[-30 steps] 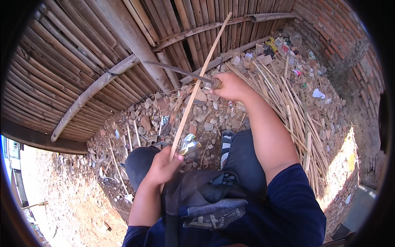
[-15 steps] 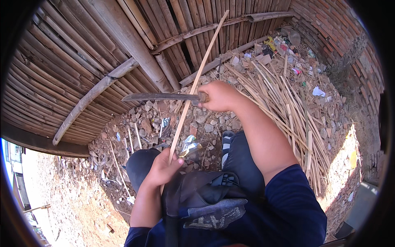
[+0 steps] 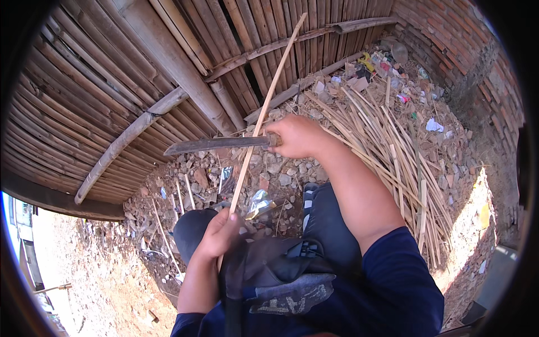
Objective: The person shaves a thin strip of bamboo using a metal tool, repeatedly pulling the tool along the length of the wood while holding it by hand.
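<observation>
The person holds a long thin bamboo strip [image 3: 264, 118] nearly upright, and the left hand [image 3: 222, 236] is closed around its lower end, near the knee. The right hand [image 3: 297, 137] is clamped on the handle of a long dark machete [image 3: 216, 145], whose blade lies about level and points to the left, crossing the strip at its middle part. I judge the step in hand is shaving or trimming the strip with the blade; the next move calls for keeping the strip firm and guiding the edge along it, away from the left hand's fingers below. I cannot tell if the blade touches the strip or only passes in front of it. On the far side stands a bamboo wall [image 3: 112, 84] with slanted poles, quite near to the blade tip, so a swing to the left has little room. To the right lies a pile of bamboo strips [image 3: 393, 146] on the rubble ground [image 3: 281, 180], and a brick wall [image 3: 449, 39] closes the far right. The most open room is near the left, over the bare earth.
</observation>
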`<control>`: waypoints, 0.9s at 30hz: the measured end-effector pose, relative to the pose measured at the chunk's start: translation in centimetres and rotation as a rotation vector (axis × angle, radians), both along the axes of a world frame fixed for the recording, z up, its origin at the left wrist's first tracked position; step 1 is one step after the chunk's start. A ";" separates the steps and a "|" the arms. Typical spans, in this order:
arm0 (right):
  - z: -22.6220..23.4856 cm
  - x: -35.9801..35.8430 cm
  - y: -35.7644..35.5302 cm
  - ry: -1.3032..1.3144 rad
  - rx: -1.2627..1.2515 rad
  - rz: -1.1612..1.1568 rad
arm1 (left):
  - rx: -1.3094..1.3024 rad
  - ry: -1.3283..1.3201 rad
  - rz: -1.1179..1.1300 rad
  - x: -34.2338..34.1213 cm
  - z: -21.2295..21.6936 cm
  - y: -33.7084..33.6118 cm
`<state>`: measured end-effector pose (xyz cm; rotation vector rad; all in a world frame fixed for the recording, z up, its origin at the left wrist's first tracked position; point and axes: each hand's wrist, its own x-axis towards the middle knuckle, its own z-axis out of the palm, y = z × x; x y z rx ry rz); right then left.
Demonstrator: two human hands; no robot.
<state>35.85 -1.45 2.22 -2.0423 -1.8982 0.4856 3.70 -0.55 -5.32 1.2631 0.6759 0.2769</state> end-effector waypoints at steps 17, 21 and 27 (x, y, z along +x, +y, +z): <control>-0.6 1.7 -0.3 0.101 0.107 -0.053 | 0.019 0.071 -0.038 -1.0 1.1 -0.1; -0.4 1.3 -0.3 0.085 0.033 0.097 | -0.064 0.004 -0.084 -2.2 0.8 -0.4; -2.7 5.6 0.1 0.234 0.231 -0.281 | -0.366 -0.109 -0.173 -2.5 1.0 -0.7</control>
